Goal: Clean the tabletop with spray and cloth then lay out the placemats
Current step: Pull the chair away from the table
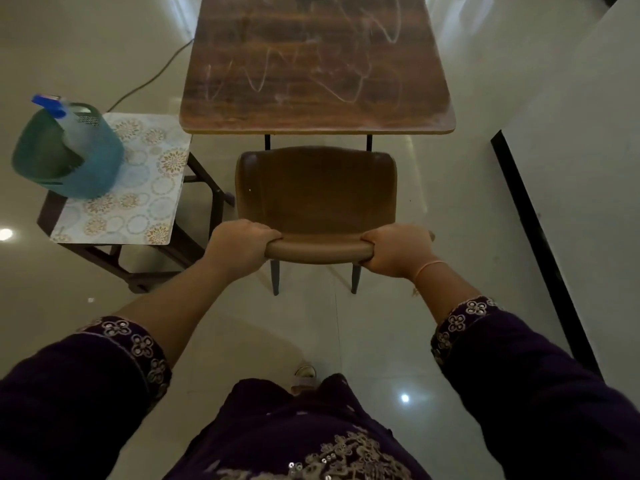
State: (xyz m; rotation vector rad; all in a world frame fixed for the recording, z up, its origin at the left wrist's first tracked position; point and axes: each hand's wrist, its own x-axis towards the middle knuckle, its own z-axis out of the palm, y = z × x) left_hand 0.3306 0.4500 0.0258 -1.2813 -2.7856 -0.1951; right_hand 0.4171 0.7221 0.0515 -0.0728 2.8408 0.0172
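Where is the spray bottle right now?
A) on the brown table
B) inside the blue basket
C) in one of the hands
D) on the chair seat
B: the spray bottle stands inside the blue basket, which sits on the patterned placemat left of the table, while the left hand and the right hand both grip the back of the chair.

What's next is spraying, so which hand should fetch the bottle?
Left, probably. The bottle stands in the basket at left, nearer the left hand; the right hand grips the chair farther off.
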